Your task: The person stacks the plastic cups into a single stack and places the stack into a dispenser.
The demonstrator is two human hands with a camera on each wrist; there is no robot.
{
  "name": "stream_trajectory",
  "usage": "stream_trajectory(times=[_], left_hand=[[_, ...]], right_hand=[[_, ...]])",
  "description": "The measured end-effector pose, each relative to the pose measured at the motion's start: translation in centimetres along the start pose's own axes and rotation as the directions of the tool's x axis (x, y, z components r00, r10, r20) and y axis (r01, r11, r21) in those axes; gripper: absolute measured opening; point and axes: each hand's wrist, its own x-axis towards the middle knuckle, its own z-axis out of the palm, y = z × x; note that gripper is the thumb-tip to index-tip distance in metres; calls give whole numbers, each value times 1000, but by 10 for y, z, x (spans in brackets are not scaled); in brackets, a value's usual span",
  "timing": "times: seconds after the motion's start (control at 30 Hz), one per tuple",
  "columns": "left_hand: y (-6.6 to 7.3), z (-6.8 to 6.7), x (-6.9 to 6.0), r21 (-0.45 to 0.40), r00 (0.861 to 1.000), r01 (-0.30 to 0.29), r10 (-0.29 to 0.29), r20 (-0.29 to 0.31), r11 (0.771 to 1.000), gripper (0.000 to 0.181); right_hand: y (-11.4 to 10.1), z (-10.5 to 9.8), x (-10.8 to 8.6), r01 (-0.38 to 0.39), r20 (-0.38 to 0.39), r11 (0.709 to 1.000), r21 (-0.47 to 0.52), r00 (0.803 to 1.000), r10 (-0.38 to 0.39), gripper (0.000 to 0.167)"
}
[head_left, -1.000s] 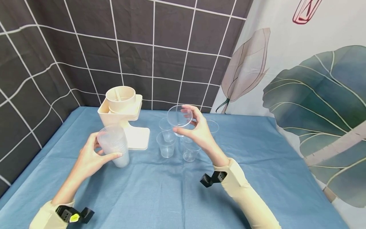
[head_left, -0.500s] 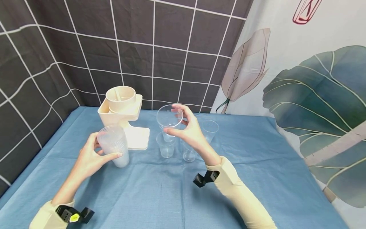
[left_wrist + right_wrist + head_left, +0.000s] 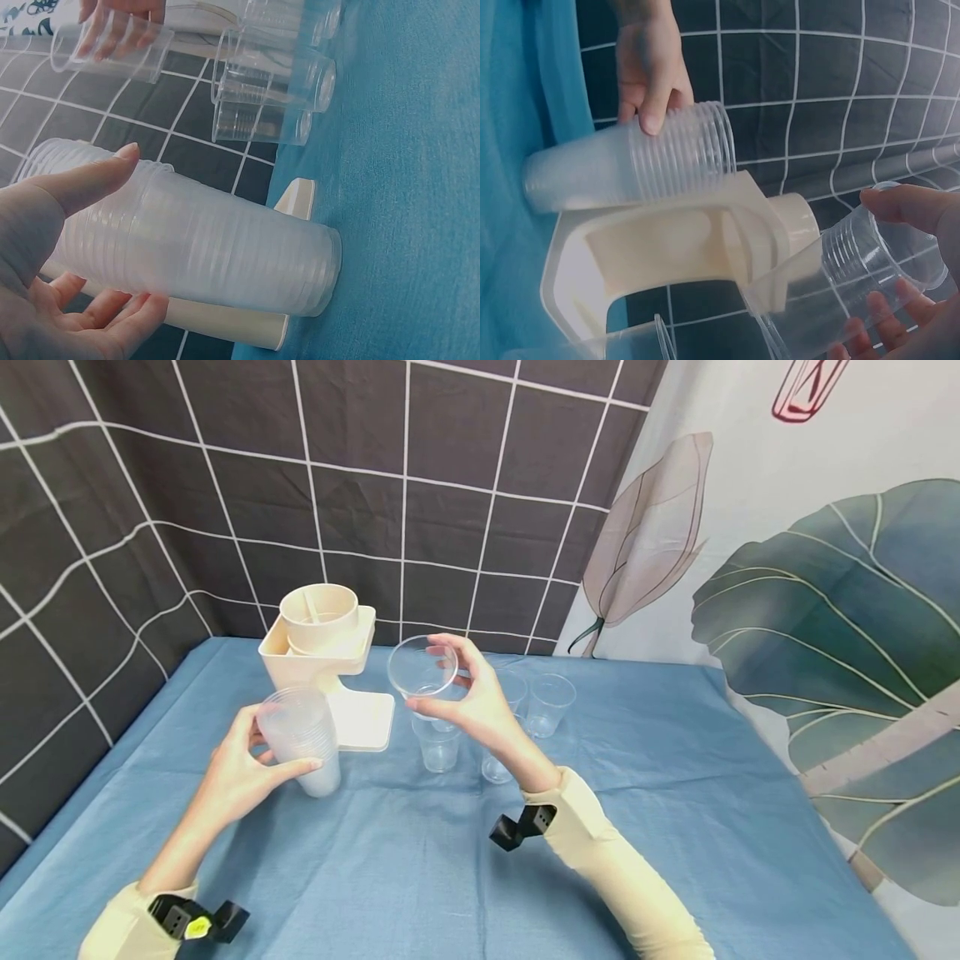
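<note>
My left hand (image 3: 243, 772) grips a tall stack of nested clear plastic cups (image 3: 307, 743) near the rims. The left wrist view shows the thumb on one side of the stack (image 3: 187, 232) and the fingers on the other. A single clear plastic cup (image 3: 810, 292) is in my right hand (image 3: 476, 697), held by its upper part between thumb and fingers, above the table. Several more clear cups stand upright on the cloth below and right of it, among them a front cup (image 3: 438, 750) and a right cup (image 3: 552, 702). My right hand and forearm partly hide the others.
A cream plastic stand (image 3: 322, 652) with a round holder on top and a flat white base (image 3: 363, 718) stands behind the stack. Blue cloth (image 3: 405, 868) covers the table. A dark gridded curtain (image 3: 450, 510) hangs along the back and left.
My right hand has moved left with the single cup, uncovering more of the standing cups on the right. My left hand and the stack hold still.
</note>
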Motion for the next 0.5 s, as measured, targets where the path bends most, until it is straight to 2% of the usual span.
stream_trajectory(times=[0.5], left_hand=[[0,0,0,-8,1000,-10,10,-4,1000,92]], right_hand=[[-6,18,4,-15,44,999,32,999,13,70]])
